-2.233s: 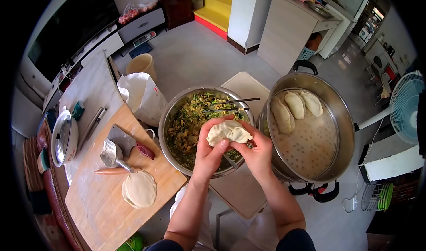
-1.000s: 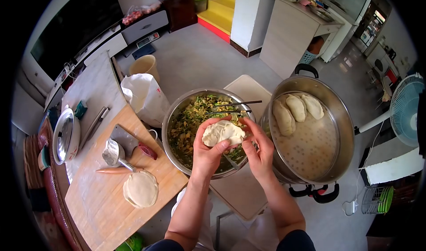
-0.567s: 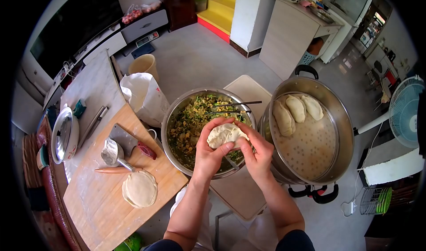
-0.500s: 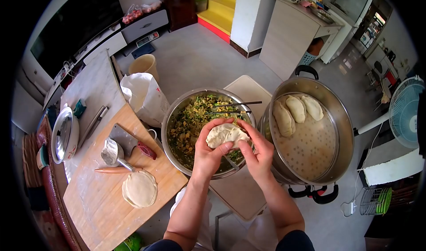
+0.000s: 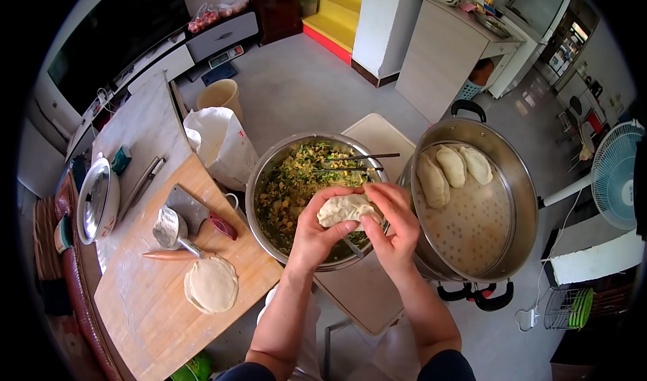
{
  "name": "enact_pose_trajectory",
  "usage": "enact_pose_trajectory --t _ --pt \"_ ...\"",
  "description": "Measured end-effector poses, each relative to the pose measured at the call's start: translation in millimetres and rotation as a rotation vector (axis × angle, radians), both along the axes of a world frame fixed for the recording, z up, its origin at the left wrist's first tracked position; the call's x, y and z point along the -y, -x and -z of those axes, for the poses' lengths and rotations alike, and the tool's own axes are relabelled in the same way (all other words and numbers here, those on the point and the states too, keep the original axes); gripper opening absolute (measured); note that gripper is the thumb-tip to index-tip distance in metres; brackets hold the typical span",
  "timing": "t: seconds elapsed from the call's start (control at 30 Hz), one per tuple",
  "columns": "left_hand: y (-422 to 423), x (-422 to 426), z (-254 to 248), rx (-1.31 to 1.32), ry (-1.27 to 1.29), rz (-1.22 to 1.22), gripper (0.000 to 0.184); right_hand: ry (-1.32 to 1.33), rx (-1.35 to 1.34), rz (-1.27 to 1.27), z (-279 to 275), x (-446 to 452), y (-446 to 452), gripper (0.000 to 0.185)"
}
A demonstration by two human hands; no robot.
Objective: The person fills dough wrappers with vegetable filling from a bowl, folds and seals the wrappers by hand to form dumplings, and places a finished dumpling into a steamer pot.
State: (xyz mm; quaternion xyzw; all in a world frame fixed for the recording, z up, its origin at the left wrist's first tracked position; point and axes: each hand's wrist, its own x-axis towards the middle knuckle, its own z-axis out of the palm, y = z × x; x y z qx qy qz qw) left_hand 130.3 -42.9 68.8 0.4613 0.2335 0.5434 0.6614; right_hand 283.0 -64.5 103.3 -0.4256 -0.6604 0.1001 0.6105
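A folded dumpling (image 5: 345,209) with a crimped edge is held between both my hands, above the near side of a steel bowl (image 5: 259,241). My left hand (image 5: 317,229) cradles its left end, thumb along the near side. With thumb and fingers, my right hand (image 5: 392,222) pinches the dumpling's right end. Inside the bowl lies a chopped green and yellow filling (image 5: 296,179), with dark chopsticks (image 5: 357,158) across it and a spoon handle (image 5: 352,248) below my hands. To the right, a steamer pot (image 5: 526,212) holds three finished-looking dumplings (image 5: 453,166) on its perforated tray.
On the wooden board (image 5: 148,320) at left lie a round dough wrapper (image 5: 211,284), a cleaver (image 5: 189,207), a rolling pin (image 5: 168,254) and a floury scoop (image 5: 168,229). A white flour bag (image 5: 226,152) stands behind. A fan (image 5: 617,172) is at far right.
My right fingers have shifted and bent closer over the dumpling's right end. Both hands still hold the dumpling at nearly the same spot; the view has moved slightly.
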Motion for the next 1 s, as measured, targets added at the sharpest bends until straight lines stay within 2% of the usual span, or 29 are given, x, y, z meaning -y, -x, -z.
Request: enact_pose_trajectory --t 0.07,0.23,0.33,0.53,0.63,0.73,0.77,0.87,1.0 --pt "1 3 -4 -0.095 0.001 0.010 0.053 -0.024 0.050 0.017 7 0 -3 0.028" --pt "-4 4 -11 -0.017 -0.014 0.025 0.051 -0.086 0.096 0.078 11 -1 -4 0.028" --pt "4 6 -14 -0.060 -0.004 0.042 0.052 -0.020 0.007 0.100 -10 7 6 0.021" --pt "11 26 -37 -0.173 -0.115 0.064 0.052 -0.143 0.166 0.104 -17 24 5 0.024" --pt "18 43 -59 -0.200 -0.122 0.095 0.049 -0.195 0.232 0.136 -34 40 8 0.025" --pt "28 60 -79 -0.292 -0.158 0.090 0.049 0.005 0.056 0.075 -72 64 21 0.023" --pt "30 64 -85 -0.322 -0.219 0.076 0.050 0.008 0.146 0.021 -85 74 18 0.025" --pt "33 85 -106 -0.357 -0.270 0.112 0.052 -0.158 0.318 -0.027 -90 86 13 0.028" --pt "30 109 -127 -0.208 -0.261 0.173 0.053 -0.209 0.204 0.047 -106 117 13 0.024"
